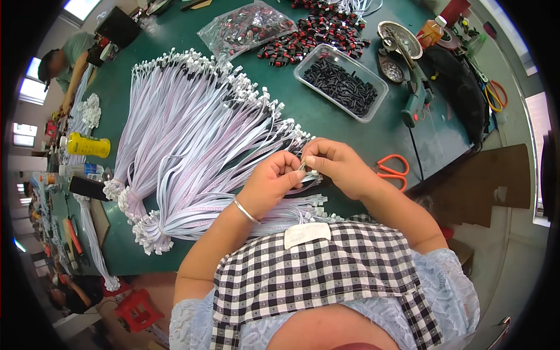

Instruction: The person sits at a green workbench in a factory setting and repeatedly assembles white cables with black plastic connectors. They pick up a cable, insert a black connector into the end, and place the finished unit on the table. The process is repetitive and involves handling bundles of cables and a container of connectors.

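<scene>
My left hand (276, 177) and my right hand (335, 163) meet at the table's near edge, both with fingers pinched. Between them are thin wire ends of a flat white cable; the fingers hide most of it. Just left of my hands, large bundles of flat white ribbon cables (181, 140) fan out, with small white connectors (251, 87) along their far ends. Some cable ends with white plugs (318, 201) lie right under my hands. Beyond them stands a clear plastic box (379, 100) of short black tubes (341, 84).
A pile of small red-and-black parts (318, 38) lies beside a clear bag (248, 29) of similar parts. To the right are orange-handled scissors (394, 169), a green glue gun (415, 99) and metal dishes (402, 38). A yellow bottle (87, 145) lies left; a co-worker (67, 61) sits far left.
</scene>
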Available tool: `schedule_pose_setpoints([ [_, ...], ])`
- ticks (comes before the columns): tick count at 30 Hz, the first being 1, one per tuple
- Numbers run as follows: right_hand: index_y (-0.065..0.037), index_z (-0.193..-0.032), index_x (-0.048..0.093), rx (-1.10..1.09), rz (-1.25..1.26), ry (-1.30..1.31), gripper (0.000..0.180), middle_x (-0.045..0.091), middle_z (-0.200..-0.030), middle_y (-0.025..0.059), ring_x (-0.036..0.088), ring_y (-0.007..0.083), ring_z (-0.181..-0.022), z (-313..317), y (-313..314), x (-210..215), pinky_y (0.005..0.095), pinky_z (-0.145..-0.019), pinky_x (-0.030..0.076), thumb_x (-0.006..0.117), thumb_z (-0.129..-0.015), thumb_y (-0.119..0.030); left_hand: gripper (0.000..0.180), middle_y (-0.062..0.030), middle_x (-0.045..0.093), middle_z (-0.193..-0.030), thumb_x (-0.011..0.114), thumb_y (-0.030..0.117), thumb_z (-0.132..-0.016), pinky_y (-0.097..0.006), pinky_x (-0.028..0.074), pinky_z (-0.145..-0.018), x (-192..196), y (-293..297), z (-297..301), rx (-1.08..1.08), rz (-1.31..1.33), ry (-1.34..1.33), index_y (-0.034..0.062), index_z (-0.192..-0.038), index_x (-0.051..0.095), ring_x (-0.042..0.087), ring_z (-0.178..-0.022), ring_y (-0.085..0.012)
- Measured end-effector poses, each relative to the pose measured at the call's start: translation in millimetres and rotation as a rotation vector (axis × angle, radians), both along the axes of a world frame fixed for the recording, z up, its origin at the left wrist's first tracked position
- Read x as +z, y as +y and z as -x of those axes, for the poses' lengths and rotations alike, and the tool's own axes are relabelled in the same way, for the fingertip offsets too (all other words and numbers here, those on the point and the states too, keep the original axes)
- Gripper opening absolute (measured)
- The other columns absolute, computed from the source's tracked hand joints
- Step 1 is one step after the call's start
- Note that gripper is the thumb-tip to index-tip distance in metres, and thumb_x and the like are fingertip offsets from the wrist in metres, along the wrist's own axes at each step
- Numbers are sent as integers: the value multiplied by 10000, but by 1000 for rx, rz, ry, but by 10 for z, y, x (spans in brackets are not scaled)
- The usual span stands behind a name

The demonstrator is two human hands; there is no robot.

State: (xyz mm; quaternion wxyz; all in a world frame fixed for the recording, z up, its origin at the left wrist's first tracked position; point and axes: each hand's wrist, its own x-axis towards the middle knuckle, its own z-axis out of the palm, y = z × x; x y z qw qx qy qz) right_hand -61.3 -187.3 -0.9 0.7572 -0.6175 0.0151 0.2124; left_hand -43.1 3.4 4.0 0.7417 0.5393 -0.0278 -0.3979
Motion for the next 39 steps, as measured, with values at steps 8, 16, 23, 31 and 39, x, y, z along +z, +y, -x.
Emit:
schedule_pose_setpoints([
  [8, -19, -831, 589, 70, 478, -284, 157, 543, -814, 17, 525, 102, -722, 53, -57, 273, 251, -641, 436, 603, -864, -172, 107, 3, 558, -797, 612, 77, -868, -205, 484, -649, -41, -24, 14, 9, -57, -40, 27, -911, 527, 530, -681, -50],
  [16, -48, -784, 559, 170, 715, -498, 103, 569, -798, 77, 578, 253, -725, 5, 62, 300, 375, -651, 457, 589, -752, -141, 98, 40, 538, -679, 645, 91, -828, -182, 370, -538, -142, -73, 90, -33, -266, -277, 45, -842, 559, 440, -605, -18],
  [23, -87, -788, 564, 221, 801, -701, 93, 565, -816, 58, 560, 259, -846, 14, -19, 284, 389, -731, 413, 597, -761, -170, 108, 16, 563, -671, 639, 113, -823, -204, 397, -536, -157, -95, 116, -32, -294, -316, 30, -853, 578, 476, -596, -36],
  [31, -75, -733, 570, 287, 1106, -966, 95, 554, -770, 64, 562, 275, -737, -486, -547, 699, 399, -669, 416, 636, -736, -144, 103, 19, 573, -732, 622, 120, -853, -191, 410, -530, 95, -93, 122, -212, -494, -442, 40, -882, 563, 484, -577, -33],
  [39, -135, -912, 646, 151, 1720, -846, 142, 622, -915, 24, 562, 217, -949, -1036, -688, 243, 374, -793, 407, 637, -774, -172, 155, -12, 594, -810, 590, 151, -897, -192, 461, -590, 71, -35, 71, -23, -178, -78, 30, -993, 578, 571, -660, -67],
])
